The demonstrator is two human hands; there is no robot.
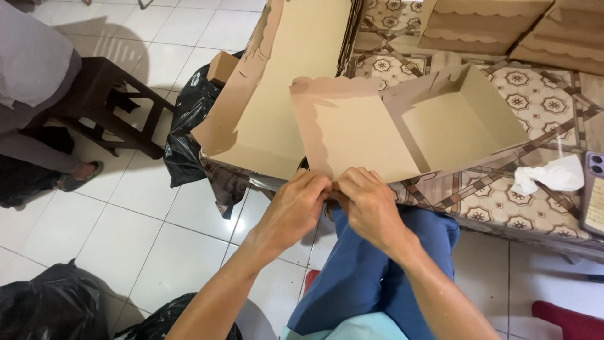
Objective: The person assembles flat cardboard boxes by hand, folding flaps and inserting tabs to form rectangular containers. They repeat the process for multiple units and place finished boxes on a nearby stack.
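A brown cardboard box (402, 129) with a scalloped lid lies partly folded at the near edge of a patterned table (503, 201). My left hand (296, 208) and my right hand (368, 204) meet at the box's near corner, both pinching its cardboard edge, fingers curled together. The box's tray part is open and empty, its flat lid panel facing me. A flat unfolded cardboard sheet (277, 94) leans to the left of it.
Folded brown boxes (491, 25) sit at the table's far right. A crumpled white tissue (547, 176) and a phone (594, 192) lie at the right edge. Black plastic bags (189, 126) stand on the tiled floor. Another person sits on a dark wooden stool (107, 101) at left.
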